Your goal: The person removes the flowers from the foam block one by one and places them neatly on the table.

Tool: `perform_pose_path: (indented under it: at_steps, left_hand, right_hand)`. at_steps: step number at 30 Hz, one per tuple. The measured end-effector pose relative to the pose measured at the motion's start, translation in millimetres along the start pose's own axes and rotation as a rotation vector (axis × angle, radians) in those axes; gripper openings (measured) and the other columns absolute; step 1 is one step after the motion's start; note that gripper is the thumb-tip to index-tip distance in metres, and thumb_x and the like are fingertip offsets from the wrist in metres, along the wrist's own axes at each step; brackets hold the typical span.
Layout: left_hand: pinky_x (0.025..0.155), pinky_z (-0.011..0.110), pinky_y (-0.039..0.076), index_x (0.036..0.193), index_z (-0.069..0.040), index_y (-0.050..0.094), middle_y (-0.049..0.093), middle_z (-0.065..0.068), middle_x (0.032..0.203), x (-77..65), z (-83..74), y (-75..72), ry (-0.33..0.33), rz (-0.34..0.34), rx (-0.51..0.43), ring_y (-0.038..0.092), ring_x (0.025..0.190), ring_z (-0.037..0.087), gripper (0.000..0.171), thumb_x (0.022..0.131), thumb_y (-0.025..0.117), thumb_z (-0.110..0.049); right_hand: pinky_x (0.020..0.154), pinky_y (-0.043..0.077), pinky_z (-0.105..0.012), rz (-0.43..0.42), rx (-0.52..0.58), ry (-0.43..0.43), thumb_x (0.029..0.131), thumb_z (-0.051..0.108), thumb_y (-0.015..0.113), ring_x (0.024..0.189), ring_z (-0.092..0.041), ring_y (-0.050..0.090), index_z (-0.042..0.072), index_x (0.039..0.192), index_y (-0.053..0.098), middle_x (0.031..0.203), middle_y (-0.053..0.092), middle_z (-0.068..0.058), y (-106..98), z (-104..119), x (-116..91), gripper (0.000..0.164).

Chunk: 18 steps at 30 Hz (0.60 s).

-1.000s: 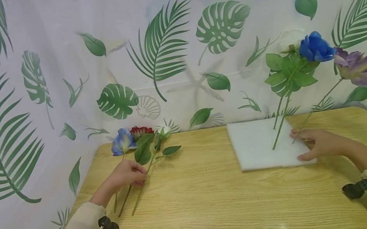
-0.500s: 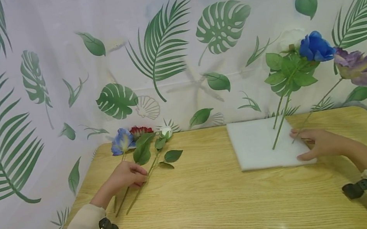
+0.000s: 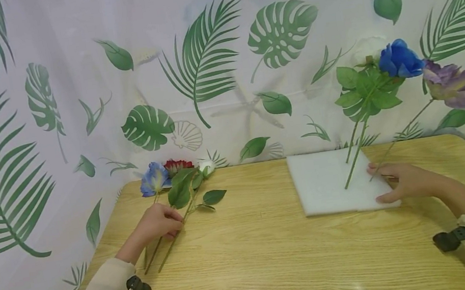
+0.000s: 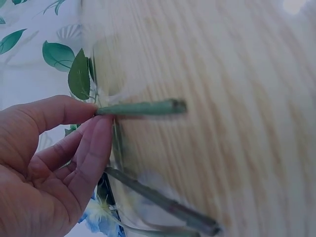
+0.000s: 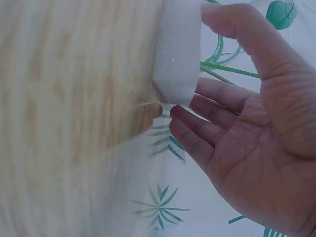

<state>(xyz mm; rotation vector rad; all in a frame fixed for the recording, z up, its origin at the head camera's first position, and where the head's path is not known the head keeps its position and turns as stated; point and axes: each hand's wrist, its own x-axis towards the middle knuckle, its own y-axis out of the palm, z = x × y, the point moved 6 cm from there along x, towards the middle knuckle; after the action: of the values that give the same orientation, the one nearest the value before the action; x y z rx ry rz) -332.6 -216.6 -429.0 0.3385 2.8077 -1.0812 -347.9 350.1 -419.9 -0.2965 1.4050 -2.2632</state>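
Observation:
My left hand (image 3: pixel 164 221) pinches the green stem (image 4: pixel 143 108) of a white rose (image 3: pixel 207 167) between thumb and fingertips, low over the table's left side. Beside it lie a light blue flower (image 3: pixel 154 180) and a dark red flower (image 3: pixel 179 165), their stems running under the hand. Over at the right, my right hand (image 3: pixel 411 181) rests on the right edge of a white foam block (image 3: pixel 325 186), thumb and fingers spread and touching it. A blue flower (image 3: pixel 400 59), a purple flower (image 3: pixel 455 81) and a white flower (image 3: pixel 368 49) stand tilted with their stems in the foam.
The wooden table (image 3: pixel 249 261) extends between the two hands. Behind it hangs a white curtain (image 3: pixel 220 57) printed with green leaves, close to the flower heads. Each wrist wears a small black device.
The white rose's stem has shifted slightly left in the left hand, its leaves turning a little. The right hand and the foam block have stayed in place.

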Motion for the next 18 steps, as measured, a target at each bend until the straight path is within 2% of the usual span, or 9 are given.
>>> perform_pose_path:
  at_steps: [9, 14, 18]
  left_hand:
    - [0.059, 0.032, 0.057, 0.095, -0.001, 0.071, 0.068, 0.009, 0.084, 1.1, 1.9, 0.7, -0.018, -0.018, 0.000, 0.065, 0.063, 0.017, 0.016, 0.081, 0.070, -0.009]
    - [0.059, 0.033, 0.057, 0.096, -0.001, 0.071, 0.069, 0.007, 0.081, 2.9, 1.2, 1.4, -0.015, -0.006, -0.003, 0.065, 0.063, 0.018, 0.017, 0.080, 0.071, -0.010]
    - [0.059, 0.033, 0.057, 0.097, 0.000, 0.070, 0.068, 0.007, 0.079, 2.9, 0.9, 1.7, -0.005, 0.012, -0.009, 0.065, 0.063, 0.018, 0.019, 0.081, 0.071, -0.010]
  right_hand:
    - [0.087, 0.037, -0.009, 0.005, 0.016, 0.002, 0.078, 0.042, 0.073, 0.131, -0.047, 0.031, -0.002, 0.139, 0.042, 0.145, 0.036, -0.025, 0.5, -0.4, -1.3, 0.081]
    - [0.088, 0.038, -0.011, -0.002, 0.008, -0.001, 0.078, 0.043, 0.074, 0.131, -0.046, 0.032, -0.001, 0.138, 0.044, 0.145, 0.036, -0.024, 1.1, -1.7, -0.5, 0.080]
    - [0.089, 0.042, -0.018, 0.003, 0.001, 0.001, 0.079, 0.043, 0.073, 0.131, -0.046, 0.032, -0.001, 0.138, 0.043, 0.145, 0.036, -0.024, 1.1, -2.6, 0.0, 0.080]
